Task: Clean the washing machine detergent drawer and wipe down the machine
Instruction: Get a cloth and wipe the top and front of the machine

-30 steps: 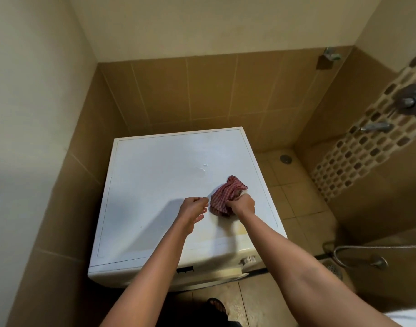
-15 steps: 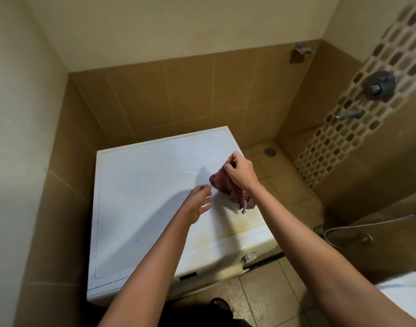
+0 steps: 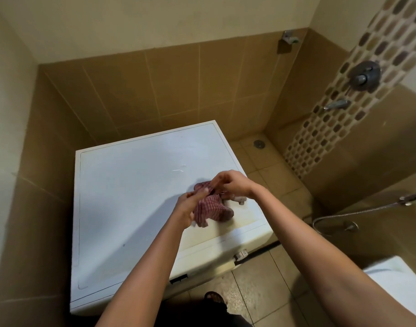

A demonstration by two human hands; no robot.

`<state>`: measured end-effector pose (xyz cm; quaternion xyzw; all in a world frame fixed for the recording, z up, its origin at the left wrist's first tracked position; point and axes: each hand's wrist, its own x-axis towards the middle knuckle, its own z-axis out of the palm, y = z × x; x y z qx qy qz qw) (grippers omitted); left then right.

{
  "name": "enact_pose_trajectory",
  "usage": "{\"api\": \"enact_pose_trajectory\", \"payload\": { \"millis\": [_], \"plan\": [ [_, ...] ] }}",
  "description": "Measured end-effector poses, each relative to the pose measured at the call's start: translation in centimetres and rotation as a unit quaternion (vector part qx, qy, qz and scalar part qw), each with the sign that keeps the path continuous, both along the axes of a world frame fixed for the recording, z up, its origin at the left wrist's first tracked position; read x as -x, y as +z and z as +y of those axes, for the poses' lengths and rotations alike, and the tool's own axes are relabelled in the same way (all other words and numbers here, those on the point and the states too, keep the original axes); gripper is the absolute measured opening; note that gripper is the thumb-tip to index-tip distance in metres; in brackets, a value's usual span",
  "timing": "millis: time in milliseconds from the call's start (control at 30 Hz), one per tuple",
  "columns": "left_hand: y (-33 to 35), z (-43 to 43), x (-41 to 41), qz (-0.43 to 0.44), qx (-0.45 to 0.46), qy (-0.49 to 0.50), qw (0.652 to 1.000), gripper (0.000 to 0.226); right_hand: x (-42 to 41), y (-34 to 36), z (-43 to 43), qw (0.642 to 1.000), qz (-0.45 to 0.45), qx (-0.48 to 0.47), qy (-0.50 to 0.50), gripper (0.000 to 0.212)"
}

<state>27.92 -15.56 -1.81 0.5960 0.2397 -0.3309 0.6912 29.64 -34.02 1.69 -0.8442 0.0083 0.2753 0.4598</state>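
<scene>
2 hands on red checked cloth (image 3: 211,207), held just above washing machine (image 3: 131,197) top, front-right part. Left hand (image 3: 187,206) fingers curled into lower folds; right hand (image 3: 233,185) pinches upper edge. Step, likely: refolding cloth for wiping. Aim for flat pad, clean face out, no dangling corner. Small white piece (image 3: 240,199) beside cloth, unclear what; avoid knocking it off. Yellowish stain (image 3: 249,219) near front edge likely needs firm passes. Room: left wall (image 3: 13,138) and tiled back wall (image 3: 178,90) tight against machine. Open floor (image 3: 268,159) on right only.

Tan wall tiles (image 3: 178,90) around you, mosaic strip (image 3: 320,138) behind the shower mixer (image 3: 364,76), floor drain (image 3: 258,143) lower left, hose (image 3: 344,214) below.
</scene>
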Motion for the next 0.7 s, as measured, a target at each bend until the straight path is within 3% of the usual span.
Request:
{"api": "enact_pose_trajectory", "payload": {
  "millis": [67, 200, 367, 533, 700],
  "plan": [
    [-0.5, 0.4, 0.2, -0.022, -0.068, -0.029, 0.997, 0.065, -0.9, -1.5, -0.7, 0.986, -0.106, 0.128, -0.001, 0.042],
    [-0.3, 0.1, 0.0, -0.115, -0.124, -0.076, 0.983, 0.060, -2.1, -4.1, 0.0, 0.950, -0.161, 0.215, 0.162, 0.065],
    [0.7, -0.5, -0.2, -0.241, -0.239, -0.165, 0.926, 0.066, -3.4, -5.5, 0.3, 0.932, -0.202, 0.255, 0.159, 0.042],
    [2.1, -0.1, -0.6, -0.293, -0.250, -0.187, 0.904, 0.055, -3.8, -6.3, -1.1, 0.950, -0.211, 0.215, 0.082, 0.014],
    [3.2, 1.1, -1.3, -0.308, -0.302, -0.187, 0.883, 0.040, -3.6, -3.9, -3.1, 0.972, -0.212, 0.103, -0.012, 0.004]
  ]
}}
